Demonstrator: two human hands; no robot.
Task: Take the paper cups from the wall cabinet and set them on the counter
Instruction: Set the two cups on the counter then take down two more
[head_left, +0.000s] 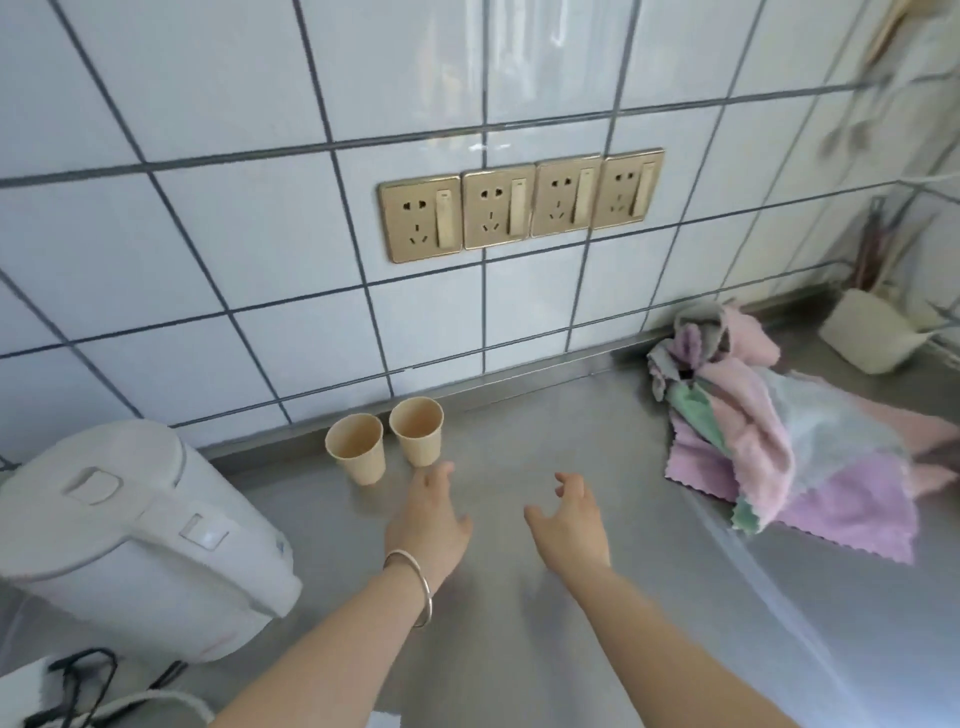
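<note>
Two cups (385, 446) on counter (519, 597), kettle (130, 535) left, cloths (789, 447) right

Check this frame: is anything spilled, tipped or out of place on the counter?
Nothing spilled or tipped. Both paper cups stand upright by the wall. Only untidy item: the pile of cloths, crumpled in a heap at the right of the counter.

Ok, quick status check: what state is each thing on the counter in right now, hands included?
Left cup: upright on the counter, empty, near the wall.
Right cup: upright, empty, beside the left cup.
Left hand: open, holding nothing, just short of the cups.
Right hand: open, fingers curled, holding nothing.
Kettle: lid closed.
Cloths: crumpled in a heap.
Wall sockets: nothing plugged in.
</note>
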